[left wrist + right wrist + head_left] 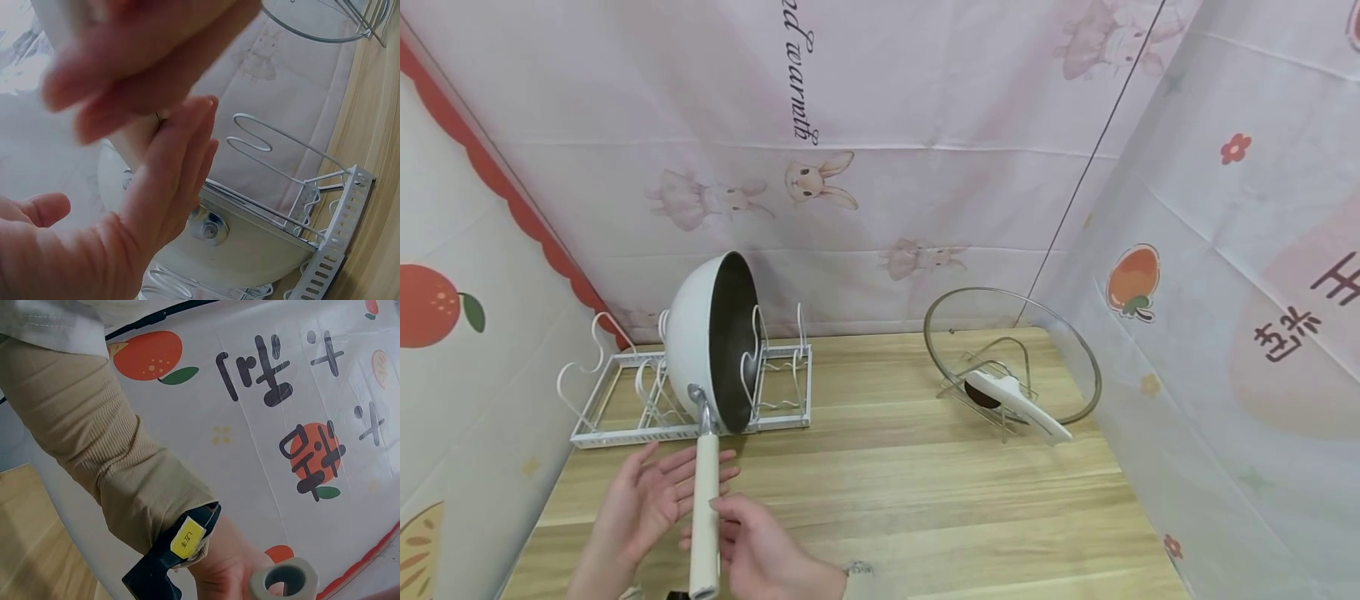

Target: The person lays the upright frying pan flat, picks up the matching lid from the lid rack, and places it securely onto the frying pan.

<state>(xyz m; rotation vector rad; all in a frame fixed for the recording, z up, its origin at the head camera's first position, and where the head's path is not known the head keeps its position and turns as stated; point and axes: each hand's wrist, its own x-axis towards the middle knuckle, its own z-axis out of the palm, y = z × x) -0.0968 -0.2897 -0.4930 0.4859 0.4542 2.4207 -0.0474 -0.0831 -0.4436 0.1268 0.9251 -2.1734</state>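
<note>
**Wok on edge in the rack, handle running straight down between both hands**

Wok (715, 342) stands on its rim in the white wire rack (625, 417), dark inside facing the right-hand side, white outside facing the left. Its long cream handle (705, 508) leaves the lower rim and runs toward the person, so the long axis points almost straight from the rack to the body, passing between the two hands.

Left hand (651, 496): just left of the handle, fingers straight and spread, palm turned toward the handle. Fingertips reach past it near its upper part; whether they touch it, the head view does not settle. Left wrist view shows the same flat hand (169, 187) with the wok's white underside (244, 244) close behind it, and the rack's wire loops beyond.

Right hand (760, 554): just right of the handle, lower down and nearer the body. Thumb and fingertips appear to close on the handle's side, but the hold is partly hidden, so I read this as probable only. It sits nearer the handle's free end; the left is nearer the wok bowl.

Right of the hands, well apart: a glass lid (1011, 358) leaning on its own small wire stand (1000, 367), white lid handle pointing toward the person. Bare worktop (887, 483) lies between it and the hands, with nothing in the way. The rack's upright wires flank the wok on both sides.
</note>
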